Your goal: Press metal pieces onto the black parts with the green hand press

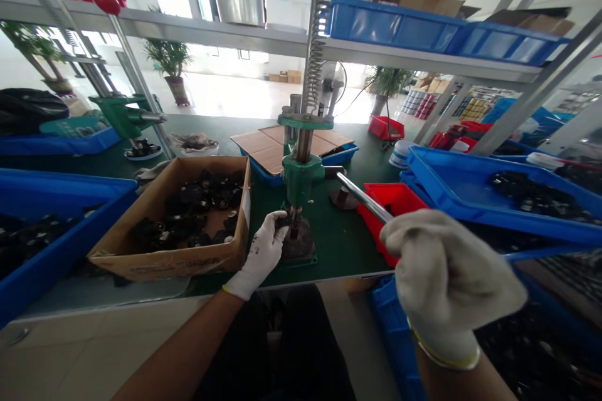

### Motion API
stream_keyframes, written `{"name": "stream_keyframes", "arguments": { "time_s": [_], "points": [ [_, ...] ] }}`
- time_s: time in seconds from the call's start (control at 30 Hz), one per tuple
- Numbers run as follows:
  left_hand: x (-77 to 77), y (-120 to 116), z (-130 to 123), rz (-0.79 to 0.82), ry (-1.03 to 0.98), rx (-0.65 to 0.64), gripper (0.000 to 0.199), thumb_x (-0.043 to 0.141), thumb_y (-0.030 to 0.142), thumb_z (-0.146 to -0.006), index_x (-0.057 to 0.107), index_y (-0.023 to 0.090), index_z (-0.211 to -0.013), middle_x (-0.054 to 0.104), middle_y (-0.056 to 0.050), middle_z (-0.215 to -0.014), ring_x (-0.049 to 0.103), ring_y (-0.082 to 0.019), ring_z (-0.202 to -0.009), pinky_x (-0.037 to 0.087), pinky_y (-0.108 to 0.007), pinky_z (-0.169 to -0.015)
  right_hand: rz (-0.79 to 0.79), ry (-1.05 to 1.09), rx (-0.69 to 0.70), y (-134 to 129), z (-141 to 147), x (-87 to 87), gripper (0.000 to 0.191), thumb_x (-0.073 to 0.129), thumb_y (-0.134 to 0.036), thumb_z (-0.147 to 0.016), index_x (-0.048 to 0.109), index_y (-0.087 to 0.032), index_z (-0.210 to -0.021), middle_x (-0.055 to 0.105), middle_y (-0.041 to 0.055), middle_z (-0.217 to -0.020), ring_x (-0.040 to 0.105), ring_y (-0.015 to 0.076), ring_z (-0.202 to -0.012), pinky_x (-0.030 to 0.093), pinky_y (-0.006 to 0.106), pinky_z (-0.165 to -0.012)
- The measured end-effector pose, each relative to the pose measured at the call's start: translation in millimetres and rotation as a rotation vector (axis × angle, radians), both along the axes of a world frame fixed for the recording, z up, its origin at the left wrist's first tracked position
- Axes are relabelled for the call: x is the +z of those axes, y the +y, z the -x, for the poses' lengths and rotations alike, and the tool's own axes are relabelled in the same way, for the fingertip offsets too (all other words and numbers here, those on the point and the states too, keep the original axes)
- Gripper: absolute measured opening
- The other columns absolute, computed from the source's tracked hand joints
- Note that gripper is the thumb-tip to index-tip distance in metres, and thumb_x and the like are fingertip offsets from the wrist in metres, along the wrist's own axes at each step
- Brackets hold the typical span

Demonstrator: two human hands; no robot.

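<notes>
A green hand-lever press [301, 178] stands at the table's front edge, its coil spring [314, 62] rising above. My left hand [264, 250], in a white glove, pinches a small black part [283, 221] under the press ram, over the dark base [300, 244]. Glove fingers hide much of that part. My right hand [446, 276], also gloved, is closed around the end of the metal press lever [364, 195], which slopes down to the right. To the left of my left hand sits a cardboard box [176, 260] with several black parts [207, 194] in it.
Blue bins [94, 185] with black parts flank the work area, with more blue trays [451, 182] at right. A red bin [399, 197] sits behind the lever. A second green press [126, 114] stands at left. A shelf [282, 36] crosses overhead.
</notes>
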State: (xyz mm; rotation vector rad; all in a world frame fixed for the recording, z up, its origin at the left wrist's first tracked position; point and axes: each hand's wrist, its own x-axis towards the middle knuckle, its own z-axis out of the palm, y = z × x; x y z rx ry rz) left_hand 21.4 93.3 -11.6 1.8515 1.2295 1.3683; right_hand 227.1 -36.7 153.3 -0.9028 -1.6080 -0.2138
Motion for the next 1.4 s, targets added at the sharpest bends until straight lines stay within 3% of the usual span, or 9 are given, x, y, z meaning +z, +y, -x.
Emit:
{"name": "stream_keyframes", "arguments": {
  "time_s": [0.13, 0.23, 0.43, 0.9, 1.0, 1.1, 1.27, 1.33, 1.4],
  "points": [
    [-3.8, -2.0, -0.1, 0.001, 0.025, 0.029, 0.025, 0.055, 0.025, -0.093, 0.060, 0.021, -0.117, 0.072, -0.009, -0.114, 0.069, -0.024, -0.108, 0.054, -0.043, -0.102, -0.013, -0.085, -0.006, -9.1, 2.2, -77.4, 0.019, 0.057, -0.004, -0.086, 0.059, -0.022, -0.083, 0.068, 0.0023, -0.080, 0.060, 0.0158, -0.066, 0.048, 0.033, -0.059],
    [-6.2, -3.5, -0.3, 0.006, 0.031, 0.037, 0.025, 0.054, 0.025, -0.093, 0.061, 0.020, -0.117, 0.072, -0.011, -0.115, 0.069, -0.024, -0.108, 0.054, -0.043, -0.101, 0.021, -0.065, 0.000, -7.7, 7.4, -110.8, 0.018, 0.057, -0.005, -0.084, 0.057, -0.023, -0.082, 0.068, 0.0026, -0.080, 0.060, 0.0160, -0.067, 0.049, 0.033, -0.060],
    [-8.0, -4.9, -1.2, -0.010, 0.025, 0.049, 0.026, 0.056, 0.024, -0.092, 0.061, 0.021, -0.117, 0.072, -0.009, -0.114, 0.069, -0.024, -0.108, 0.054, -0.043, -0.101, 0.198, 0.041, 0.101, -8.0, 11.6, -108.5, 0.026, 0.056, -0.004, -0.089, 0.051, -0.021, -0.069, 0.063, 0.0013, -0.072, 0.056, 0.0126, -0.060, 0.045, 0.029, -0.056],
    [-6.8, -8.1, -2.1, 0.023, 0.035, 0.080, 0.026, 0.056, 0.026, -0.093, 0.061, 0.020, -0.117, 0.072, -0.011, -0.115, 0.070, -0.026, -0.110, 0.054, -0.044, -0.101, 0.047, 0.010, 0.029, -0.3, 13.4, -126.1, 0.026, 0.057, -0.001, -0.085, 0.050, -0.021, -0.070, 0.063, -0.0002, -0.070, 0.057, 0.0127, -0.059, 0.046, 0.028, -0.056],
    [-3.7, -9.3, -2.6, 0.073, -0.034, 0.065, 0.027, 0.058, 0.027, -0.092, 0.062, 0.020, -0.117, 0.073, -0.010, -0.115, 0.070, -0.025, -0.109, 0.054, -0.043, -0.100, 0.074, 0.024, 0.078, -10.9, 9.1, -101.0, 0.019, 0.058, -0.003, -0.086, 0.061, -0.022, -0.082, 0.066, 0.0023, -0.080, 0.063, 0.0151, -0.068, 0.052, 0.030, -0.060],
    [1.3, -10.6, -6.0, 0.142, -0.175, 0.048, 0.028, 0.063, 0.031, -0.088, 0.064, 0.020, -0.115, 0.073, -0.009, -0.113, 0.070, -0.023, -0.108, 0.054, -0.041, -0.100, 0.018, 0.179, 0.107, -7.8, 9.4, -45.1, 0.029, 0.063, -0.010, -0.090, 0.065, -0.025, -0.115, 0.067, 0.0063, -0.102, 0.068, 0.0194, -0.086, 0.059, 0.032, -0.066],
    [11.3, -13.8, -14.8, 0.251, -0.477, 0.059, 0.034, 0.074, 0.032, -0.078, 0.067, 0.018, -0.107, 0.073, -0.005, -0.098, 0.069, -0.018, -0.090, 0.057, -0.033, -0.088, 0.123, 0.356, 0.189, 75.5, 10.7, 55.0, 0.043, 0.053, -0.036, -0.103, 0.045, -0.030, -0.145, 0.060, 0.0072, -0.123, 0.069, 0.0206, -0.101, 0.063, 0.034, -0.077],
    [16.2, -15.7, -14.9, 0.289, -0.575, 0.067, 0.037, 0.080, 0.032, -0.074, 0.068, 0.017, -0.106, 0.073, -0.003, -0.093, 0.067, -0.015, -0.083, 0.056, -0.028, -0.082, 0.223, 0.324, 0.244, 113.7, 8.0, 70.5, 0.042, 0.049, -0.035, -0.104, 0.045, -0.028, -0.145, 0.061, 0.0072, -0.122, 0.069, 0.0181, -0.093, 0.061, 0.031, -0.072],
    [21.9, -19.4, -12.4, 0.339, -0.721, 0.055, 0.043, 0.085, 0.034, -0.070, 0.069, 0.017, -0.106, 0.073, -0.002, -0.092, 0.066, -0.012, -0.081, 0.055, -0.024, -0.080, 0.258, 0.386, 0.237, 133.6, 9.3, 59.9, 0.044, 0.054, -0.033, -0.100, 0.047, -0.025, -0.143, 0.061, 0.0088, -0.125, 0.068, 0.0171, -0.088, 0.060, 0.031, -0.069]
  ]
}}
